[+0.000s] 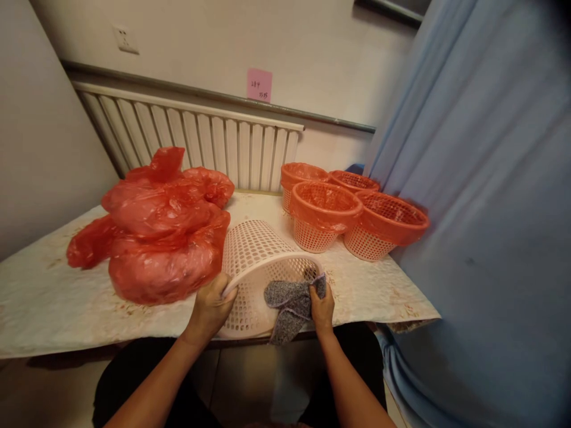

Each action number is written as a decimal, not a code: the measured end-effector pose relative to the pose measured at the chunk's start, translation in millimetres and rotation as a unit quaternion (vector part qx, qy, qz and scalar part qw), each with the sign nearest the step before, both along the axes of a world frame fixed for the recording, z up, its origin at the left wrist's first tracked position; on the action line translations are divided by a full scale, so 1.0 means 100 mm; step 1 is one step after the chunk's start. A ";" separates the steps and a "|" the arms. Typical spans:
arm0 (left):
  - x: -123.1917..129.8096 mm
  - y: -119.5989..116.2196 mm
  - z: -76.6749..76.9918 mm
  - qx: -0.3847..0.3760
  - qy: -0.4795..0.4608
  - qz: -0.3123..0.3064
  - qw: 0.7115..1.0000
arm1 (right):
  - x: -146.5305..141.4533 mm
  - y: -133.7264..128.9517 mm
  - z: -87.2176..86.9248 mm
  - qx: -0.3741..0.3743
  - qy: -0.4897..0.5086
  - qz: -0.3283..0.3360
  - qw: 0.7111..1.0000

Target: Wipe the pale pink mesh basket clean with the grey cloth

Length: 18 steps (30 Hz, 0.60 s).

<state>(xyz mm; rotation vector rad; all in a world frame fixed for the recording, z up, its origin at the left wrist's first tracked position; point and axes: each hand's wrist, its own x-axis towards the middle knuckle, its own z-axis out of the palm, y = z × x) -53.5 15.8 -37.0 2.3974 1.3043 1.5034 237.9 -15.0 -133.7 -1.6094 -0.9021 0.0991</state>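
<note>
A white perforated wastebasket lies tipped on the table's front edge, its mouth facing me. My left hand grips the left side of its rim, fingers closed. In my right hand is a grey cleaning cloth, pinched at the right side of the rim. The cloth hangs across the basket's opening, with its lower end below the rim. Whether my right fingers also grip the rim cannot be made out.
Several baskets lined with red bags stand at the back right. Full-looking red plastic bags are heaped on the left. A patterned cloth covers the table. Behind are a radiator and a pink note; a blue curtain hangs right.
</note>
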 end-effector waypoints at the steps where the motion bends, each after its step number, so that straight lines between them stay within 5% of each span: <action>1: -0.03 -0.02 -0.03 0.000 -0.005 0.012 1.000 | -0.02 -0.01 -0.01 0.000 0.000 0.001 1.000; 5: -0.19 -0.08 -0.17 -0.005 -0.029 0.059 0.998 | -0.06 0.00 0.19 0.007 -0.033 0.021 0.999; 9: -0.21 -0.09 -0.18 -0.047 -0.016 0.077 0.996 | -0.03 0.04 0.74 0.047 -0.130 0.028 0.990; 14: 0.06 -0.03 0.11 -0.047 0.038 0.060 0.996 | -0.13 0.04 1.41 0.058 -0.349 0.097 0.930; 18: 0.28 0.03 0.37 -0.018 0.094 0.025 0.995 | -0.26 0.06 1.64 0.027 -0.461 0.109 0.880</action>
